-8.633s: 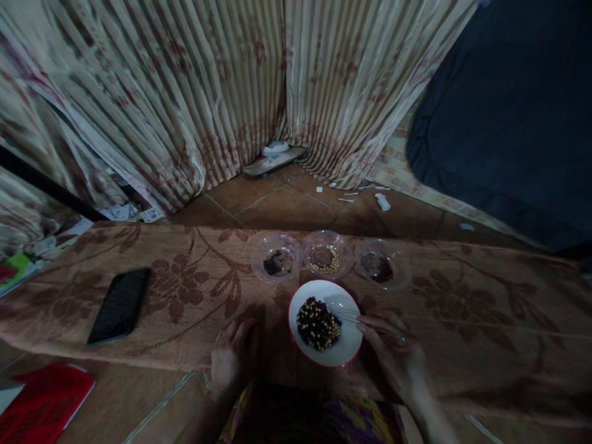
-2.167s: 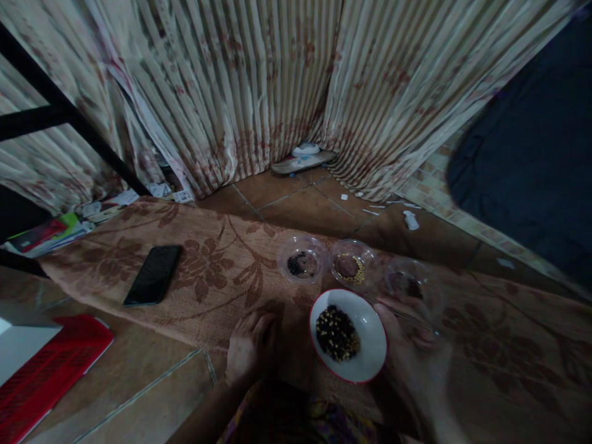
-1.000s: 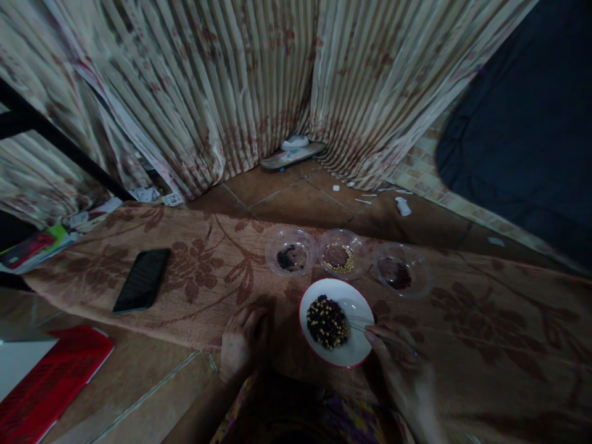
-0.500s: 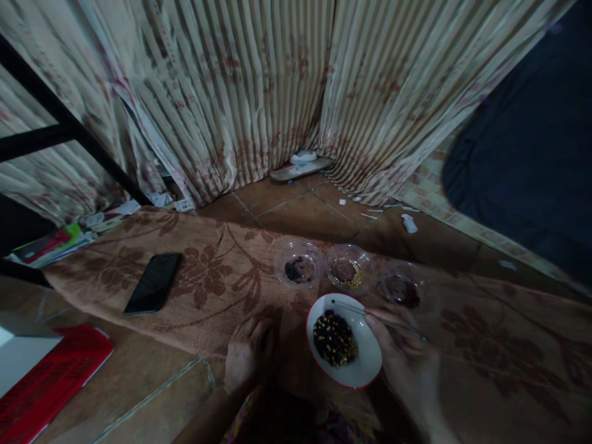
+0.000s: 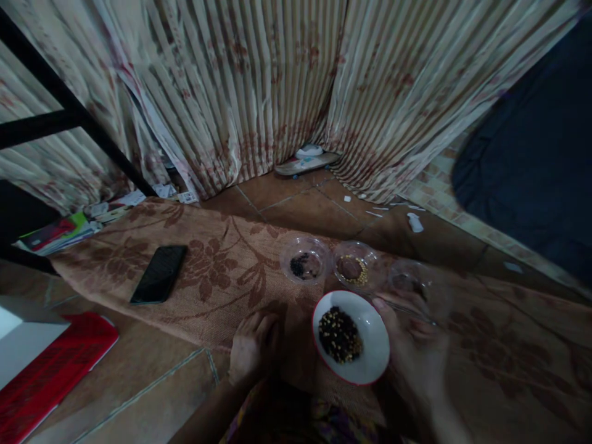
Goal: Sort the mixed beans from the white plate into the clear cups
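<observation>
A white bowl [image 5: 377,339] with a red rim holds a heap of mixed dark and yellow beans [image 5: 340,336]. At the bowl's right side, my right hand [image 5: 411,339] is closed on thin metal tweezers [image 5: 409,308], whose tips are hard to make out near the right-hand cup. My left hand [image 5: 254,342] rests on the cloth left of the bowl, its fingers curled, with nothing seen in them. Behind the bowl are three clear plastic cups: one with black beans [image 5: 300,265], one with yellow beans [image 5: 358,272], and one with dark contents [image 5: 411,285], partly hidden by my right hand.
A patterned brown cloth [image 5: 208,308] covers the narrow table. On its left lies a black phone [image 5: 160,274]. Papers [image 5: 60,234] sit at the far left end. Beyond the table, a skateboard [image 5: 308,163] stands on the tiled floor by striped curtains [image 5: 277,80].
My right hand has drawn the tweezers from over the bowl towards the right-hand cup. The dark bit seen at their tips is no longer visible there. The view has shifted slightly; my left hand stays put.
</observation>
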Available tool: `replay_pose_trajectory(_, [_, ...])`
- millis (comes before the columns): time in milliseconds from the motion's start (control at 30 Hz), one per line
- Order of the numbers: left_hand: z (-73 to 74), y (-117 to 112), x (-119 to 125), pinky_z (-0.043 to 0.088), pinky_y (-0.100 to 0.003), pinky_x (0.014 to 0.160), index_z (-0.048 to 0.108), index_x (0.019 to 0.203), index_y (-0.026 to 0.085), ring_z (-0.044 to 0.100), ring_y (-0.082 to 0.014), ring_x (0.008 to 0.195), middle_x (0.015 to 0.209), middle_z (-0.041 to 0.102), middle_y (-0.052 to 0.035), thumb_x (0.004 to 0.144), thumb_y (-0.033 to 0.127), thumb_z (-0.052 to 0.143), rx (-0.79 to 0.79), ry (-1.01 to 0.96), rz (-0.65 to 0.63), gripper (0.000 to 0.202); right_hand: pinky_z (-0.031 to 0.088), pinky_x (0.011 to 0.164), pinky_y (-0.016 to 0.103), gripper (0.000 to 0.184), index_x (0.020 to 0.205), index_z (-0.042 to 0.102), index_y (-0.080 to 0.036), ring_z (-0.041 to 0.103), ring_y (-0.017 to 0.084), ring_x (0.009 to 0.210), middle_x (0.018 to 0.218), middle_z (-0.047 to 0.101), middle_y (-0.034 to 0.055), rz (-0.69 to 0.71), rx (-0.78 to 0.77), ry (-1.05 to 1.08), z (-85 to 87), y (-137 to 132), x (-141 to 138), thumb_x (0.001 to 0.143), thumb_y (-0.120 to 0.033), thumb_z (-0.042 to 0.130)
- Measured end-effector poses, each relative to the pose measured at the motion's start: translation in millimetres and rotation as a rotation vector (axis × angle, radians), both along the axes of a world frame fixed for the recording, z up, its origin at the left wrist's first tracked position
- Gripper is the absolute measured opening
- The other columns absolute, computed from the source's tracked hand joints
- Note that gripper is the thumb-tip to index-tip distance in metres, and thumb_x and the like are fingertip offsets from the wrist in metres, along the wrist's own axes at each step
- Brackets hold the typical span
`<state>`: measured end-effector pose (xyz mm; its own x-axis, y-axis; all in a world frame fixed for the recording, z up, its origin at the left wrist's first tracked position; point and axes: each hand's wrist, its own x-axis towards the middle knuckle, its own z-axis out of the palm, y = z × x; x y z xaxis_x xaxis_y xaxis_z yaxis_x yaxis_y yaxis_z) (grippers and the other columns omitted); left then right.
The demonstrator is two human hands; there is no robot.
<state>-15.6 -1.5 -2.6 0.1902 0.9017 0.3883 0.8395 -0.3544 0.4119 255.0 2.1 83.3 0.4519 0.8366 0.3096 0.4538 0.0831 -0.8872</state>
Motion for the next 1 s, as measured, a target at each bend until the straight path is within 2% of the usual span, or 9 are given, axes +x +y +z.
replay_pose_trajectory(100, [-2.5,0.8,-0.9,0.052,-0.033,0.074,0.067,0.096,0.022,0.067,-0.0192,0.079,0.090,0.072,-0.0051,0.097,0.025,0.051,0.013,0.003,-0.007,0.016,0.057,0.084,0.043,0.026,0.081,0.079,-0.020,0.069,0.027,0.093,0.090,0.077,0.0102,-0.082,-0.113,-0.015,-8.2,-29.8,23.9,0.078,-0.045,0.073])
replay_pose_trajectory(200, [-2.6,1.5,-1.8,0.053,-0.033,0.075,0.067,0.098,0.022,0.068,-0.0196,0.083,0.093,0.072,-0.0054,0.097,0.024,0.052,0.025,0.002,-0.023,0.016,0.059,0.077,0.043,0.032,0.071,0.077,-0.020,0.071,0.029,0.087,0.087,0.077,0.0115,-0.128,-0.238,-0.020,-18.8,-55.3,40.6,0.072,-0.051,0.075])
replay_pose_trajectory(333, [0.0,1.8,-1.5,0.054,-0.033,0.078,0.068,0.099,0.022,0.069,-0.0200,0.085,0.093,0.073,-0.0057,0.096,0.024,0.052,0.024,0.017,-0.017,0.016,0.060,0.075,0.040,0.034,0.077,0.079,-0.020,0.073,0.028,0.087,0.093,0.077,0.0112,-0.093,-0.313,-0.007,-34.0,-75.9,46.0,0.071,-0.053,0.076])
replay_pose_trajectory(567, [-3.5,2.8,-2.5,0.055,-0.033,0.078,0.069,0.099,0.023,0.069,-0.0201,0.086,0.095,0.073,-0.0053,0.096,0.026,0.053,0.018,0.026,-0.013,0.017,0.059,0.068,0.029,0.032,0.081,0.080,-0.022,0.072,0.025,0.093,0.103,0.074,0.0099,-0.039,-0.383,-0.006,-41.9,-80.1,36.7,0.079,-0.053,0.073])
replay_pose_trajectory(800, [-5.8,2.7,-3.4,0.053,-0.033,0.081,0.068,0.101,0.022,0.068,-0.0194,0.087,0.098,0.072,-0.0048,0.096,0.025,0.055,0.005,0.017,-0.023,0.014,0.059,0.075,0.030,0.031,0.081,0.079,-0.024,0.070,0.024,0.097,0.103,0.072,0.0082,-0.014,-0.353,-0.048,-43.8,-77.4,34.3,0.082,-0.053,0.069])
replay_pose_trajectory(1000, [-3.8,2.2,-3.0,0.053,-0.032,0.079,0.068,0.101,0.022,0.068,-0.0195,0.087,0.097,0.072,-0.0049,0.097,0.025,0.054,-0.001,0.023,-0.021,0.015,0.058,0.070,0.029,0.033,0.079,0.080,-0.023,0.071,0.024,0.091,0.098,0.073,0.0089,-0.001,-0.329,-0.061,-42.9,-75.9,35.0,0.081,-0.054,0.069])
